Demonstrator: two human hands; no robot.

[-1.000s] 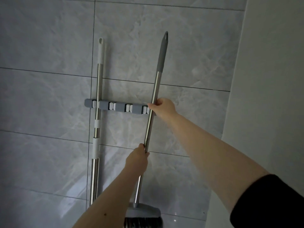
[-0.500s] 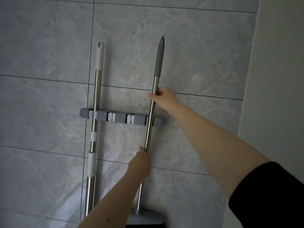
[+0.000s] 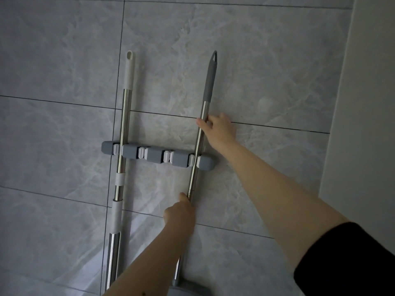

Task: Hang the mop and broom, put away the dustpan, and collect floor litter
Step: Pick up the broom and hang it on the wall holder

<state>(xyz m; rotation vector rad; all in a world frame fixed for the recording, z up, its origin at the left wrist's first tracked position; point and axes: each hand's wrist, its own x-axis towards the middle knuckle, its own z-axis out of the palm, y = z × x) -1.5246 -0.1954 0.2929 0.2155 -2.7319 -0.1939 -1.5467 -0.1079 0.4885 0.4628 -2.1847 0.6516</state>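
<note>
A grey wall rack point(image 3: 157, 155) with several white clips is fixed to the tiled wall. The mop handle point(image 3: 123, 129), steel with a white tip, sits in the leftmost clip. The broom handle point(image 3: 199, 133), steel with a grey grip on top, stands in the rightmost clip. My right hand point(image 3: 218, 129) grips the broom handle above the rack. My left hand point(image 3: 179, 214) holds the same handle below the rack. The grey top of the broom head point(image 3: 188, 290) shows at the bottom edge; its bristles are out of frame.
Grey marbled wall tiles point(image 3: 267, 71) fill the view. A plain white wall or door frame point(image 3: 367, 103) runs down the right side, close to the rack's right end. Two middle clips on the rack hold nothing.
My right hand slid up the broom handle from rack height to above it. The tilted handle straightened into the rightmost clip. My head tilted upward, shifting everything lower in view.
</note>
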